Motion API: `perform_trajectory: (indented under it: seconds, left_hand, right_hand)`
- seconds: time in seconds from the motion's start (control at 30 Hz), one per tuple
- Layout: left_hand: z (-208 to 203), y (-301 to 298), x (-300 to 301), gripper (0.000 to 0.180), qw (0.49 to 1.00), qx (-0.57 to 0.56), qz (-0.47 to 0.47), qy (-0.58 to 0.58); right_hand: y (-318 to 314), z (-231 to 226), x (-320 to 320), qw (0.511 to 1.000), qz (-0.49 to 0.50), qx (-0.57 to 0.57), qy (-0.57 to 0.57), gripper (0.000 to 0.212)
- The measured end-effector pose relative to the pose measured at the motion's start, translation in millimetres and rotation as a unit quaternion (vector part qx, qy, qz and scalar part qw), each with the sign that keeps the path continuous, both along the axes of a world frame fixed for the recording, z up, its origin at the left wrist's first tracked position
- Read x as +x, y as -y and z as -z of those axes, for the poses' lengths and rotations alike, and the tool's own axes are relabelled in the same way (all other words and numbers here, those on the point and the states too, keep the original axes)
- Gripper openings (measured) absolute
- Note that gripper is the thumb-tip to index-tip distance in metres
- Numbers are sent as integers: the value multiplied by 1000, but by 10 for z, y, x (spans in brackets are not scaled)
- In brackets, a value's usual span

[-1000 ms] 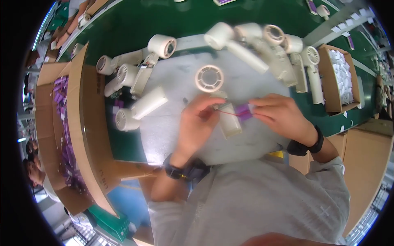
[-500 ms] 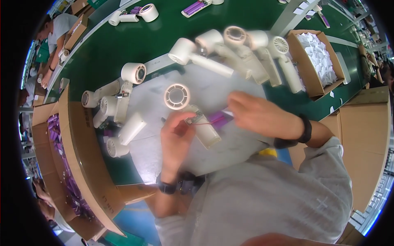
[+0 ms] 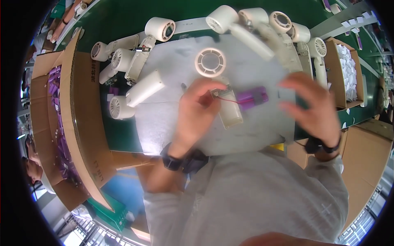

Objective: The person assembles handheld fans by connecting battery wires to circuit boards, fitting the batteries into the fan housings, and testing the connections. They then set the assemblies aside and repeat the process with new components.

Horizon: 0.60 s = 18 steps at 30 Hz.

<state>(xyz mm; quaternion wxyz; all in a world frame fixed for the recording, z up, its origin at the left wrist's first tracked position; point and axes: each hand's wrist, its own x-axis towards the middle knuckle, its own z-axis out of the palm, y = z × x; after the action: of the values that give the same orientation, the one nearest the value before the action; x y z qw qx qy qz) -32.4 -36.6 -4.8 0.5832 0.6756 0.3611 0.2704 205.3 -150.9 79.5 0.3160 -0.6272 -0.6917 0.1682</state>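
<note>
A white handheld fan lies on the grey work mat, its round head facing up and its opened handle pointing toward me. My left hand is closed on the handle near the head, thumb and fingers pinching by a small circuit board. Thin red wires run from there to a purple battery pack, which rests on the mat right of the handle and carries a dark grey patch. My right hand, smeared by motion, hovers right of the battery pack; its fingers are apart and nothing shows between them.
More white fans lie along the mat's far edge, and others at its left. A carton of purple battery packs stands at the left. At the right is a smaller box of white paper pieces, with a large carton nearer me.
My right hand has moved right, away from the battery pack, and its fingers have spread. My left hand still holds the fan handle. The whole view has shifted.
</note>
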Motion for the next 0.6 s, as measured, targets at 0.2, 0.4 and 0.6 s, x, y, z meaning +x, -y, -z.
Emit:
perform_trajectory:
  seconds: [0.2, 0.4, 0.6]
  left_hand:
    - [-49, -7, 114, 34, 1000, -6, -9, 22]
    - [-32, -31, 22, 38, 999, 17, 35, -15]
    - [-40, -51, 30, 37, 998, 54, 39, 3]
  right_hand:
    - [-301, 586, -183, 990, -136, -28, 12, 37]
    - [-369, 294, -43, 935, -175, -298, -87, 33]
    - [-249, 387, -37, 743, -183, -408, -498, 62]
